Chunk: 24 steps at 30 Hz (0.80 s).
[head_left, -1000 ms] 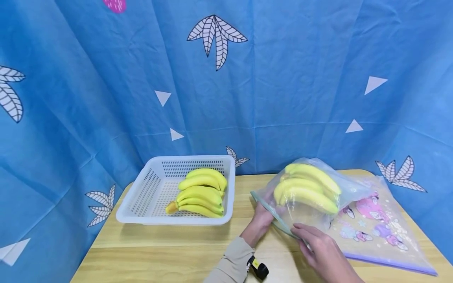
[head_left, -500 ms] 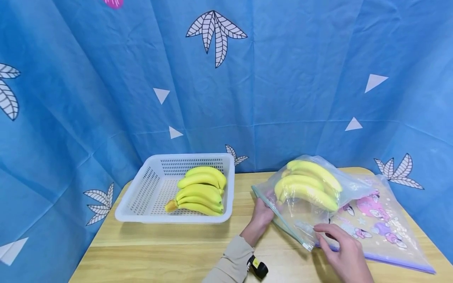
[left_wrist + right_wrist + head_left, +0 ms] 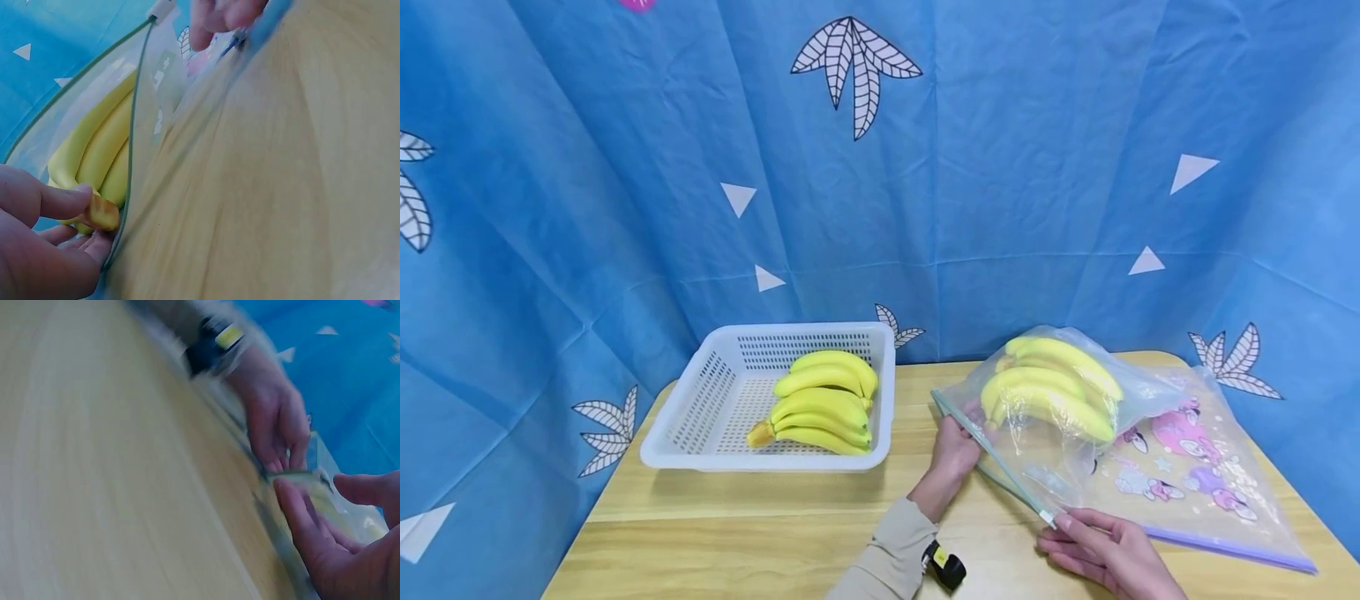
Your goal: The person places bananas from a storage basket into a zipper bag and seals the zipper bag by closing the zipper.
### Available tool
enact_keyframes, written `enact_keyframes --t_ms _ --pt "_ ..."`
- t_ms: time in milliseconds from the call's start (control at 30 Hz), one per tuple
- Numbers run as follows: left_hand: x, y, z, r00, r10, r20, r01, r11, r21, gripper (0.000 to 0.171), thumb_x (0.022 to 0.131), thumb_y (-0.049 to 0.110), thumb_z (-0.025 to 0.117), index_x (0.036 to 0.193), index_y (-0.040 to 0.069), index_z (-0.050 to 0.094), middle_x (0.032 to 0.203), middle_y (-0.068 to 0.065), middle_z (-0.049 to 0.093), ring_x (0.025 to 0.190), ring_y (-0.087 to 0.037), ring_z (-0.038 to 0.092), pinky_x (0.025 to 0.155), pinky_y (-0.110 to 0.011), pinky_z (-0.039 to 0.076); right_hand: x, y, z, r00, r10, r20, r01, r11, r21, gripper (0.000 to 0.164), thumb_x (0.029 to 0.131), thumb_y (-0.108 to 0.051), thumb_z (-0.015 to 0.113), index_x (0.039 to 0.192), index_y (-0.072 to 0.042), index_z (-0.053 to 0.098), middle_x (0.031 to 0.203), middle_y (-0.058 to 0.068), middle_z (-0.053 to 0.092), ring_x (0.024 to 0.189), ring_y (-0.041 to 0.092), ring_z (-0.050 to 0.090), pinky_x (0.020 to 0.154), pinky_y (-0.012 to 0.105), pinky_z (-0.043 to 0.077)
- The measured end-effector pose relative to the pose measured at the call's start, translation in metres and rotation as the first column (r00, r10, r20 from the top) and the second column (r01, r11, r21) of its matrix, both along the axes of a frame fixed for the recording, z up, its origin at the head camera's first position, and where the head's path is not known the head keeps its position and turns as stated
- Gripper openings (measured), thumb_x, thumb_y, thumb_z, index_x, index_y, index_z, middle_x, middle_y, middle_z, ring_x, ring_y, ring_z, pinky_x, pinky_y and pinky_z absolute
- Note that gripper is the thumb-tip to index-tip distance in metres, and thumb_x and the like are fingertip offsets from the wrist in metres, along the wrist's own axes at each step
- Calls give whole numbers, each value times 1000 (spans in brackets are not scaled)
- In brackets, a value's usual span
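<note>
One clear bag [image 3: 1022, 460] of bananas [image 3: 1051, 408], right of centre; left hand [image 3: 957, 450] pinches one stem [image 3: 103, 214] inside, right hand [image 3: 1108, 550], thumb and fingers parted, is beside the slider [image 3: 1047, 517]. One white basket [image 3: 767, 464], left of centre, holds two bunches [image 3: 823, 408]; one purple-edged bag [image 3: 1247, 471], lower right.

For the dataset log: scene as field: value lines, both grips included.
Left grip: pinches the stem of the bagged bananas
Right grip: beside the white slider, contact unclear
Green-edged bag: clear, mouth open at the left grip
Purple-edged bag: printed, flat on the wooden table, right of the green-edged bag
White basket: left of both bags, holds loose bananas
Backdrop: blue curtain, leaf prints
</note>
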State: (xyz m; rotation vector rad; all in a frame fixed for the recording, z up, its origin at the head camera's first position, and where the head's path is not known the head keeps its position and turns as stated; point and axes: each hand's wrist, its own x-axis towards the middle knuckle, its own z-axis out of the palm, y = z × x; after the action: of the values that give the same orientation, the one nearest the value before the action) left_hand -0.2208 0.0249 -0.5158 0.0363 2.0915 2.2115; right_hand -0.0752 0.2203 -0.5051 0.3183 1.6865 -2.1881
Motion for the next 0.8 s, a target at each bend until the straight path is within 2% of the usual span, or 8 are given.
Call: enact_keyframes --t_ms 67,133,267,367,500,600,700,800 --pt "1 0 1 1000 -11 6 12 1000 -20 22 85 -11 71 105 -3 69 125 -13 69 120 -24 61 107 -38 47 -1 2 -3 999 45 24 -42 993 -112 34 105 -14 60 127 12 58 116 24 71 109 33 70 97 42 54" --pt "3 -1 2 999 -33 11 33 999 -24 16 86 -12 70 97 -1 66 130 -14 67 123 -24 60 107 -37 48 -2 3 -5 998 56 27 -51 985 -166 24 105 -12 60 120 5 65 116 22 72 110 32 70 98 42 54" --pt "12 -12 5 995 -103 5 103 994 -23 25 84 -19 64 106 -9 67 121 -21 70 117 -29 66 94 -34 56 -3 1 -7 999 49 17 -46 986 -159 16 104 -11 61 113 -1 69 112 19 74 107 30 72 96 40 55" --pt "20 -26 8 988 -151 -11 151 987 -52 31 84 -15 65 115 -11 68 107 -18 73 101 -27 71 83 -31 60 -3 -2 -10 998 61 5 -59 988 -143 15 104 -12 61 111 -3 70 111 18 74 105 28 72 94 39 56" --pt "28 -41 16 966 -257 7 256 962 -99 17 88 -7 68 105 -9 70 93 -11 71 85 -19 68 76 -29 59 -4 -2 -11 997 72 -7 -72 986 -149 14 105 -12 59 109 -6 71 109 15 75 103 26 73 92 37 57" --pt "35 -47 20 918 -387 92 392 919 -45 12 93 -3 68 104 -9 71 89 -17 73 80 -22 71 73 -31 61 -5 -1 -11 998 61 -13 -62 989 -137 13 105 -12 58 106 -8 70 107 13 76 101 24 74 91 36 58" --pt "42 -48 20 837 -521 168 523 852 35 17 98 3 66 106 -10 72 90 -23 74 79 -25 75 70 -34 63 -6 0 -11 999 44 -21 -47 991 -122 11 105 -12 58 104 -8 68 105 12 76 99 23 74 89 35 59" --pt "48 -44 19 759 -623 187 621 780 80 23 101 9 65 107 -12 73 92 -24 75 79 -22 75 69 -31 62 -5 1 -11 999 37 -28 -41 991 -130 11 105 -10 57 104 -7 69 105 11 76 99 22 74 90 35 58"
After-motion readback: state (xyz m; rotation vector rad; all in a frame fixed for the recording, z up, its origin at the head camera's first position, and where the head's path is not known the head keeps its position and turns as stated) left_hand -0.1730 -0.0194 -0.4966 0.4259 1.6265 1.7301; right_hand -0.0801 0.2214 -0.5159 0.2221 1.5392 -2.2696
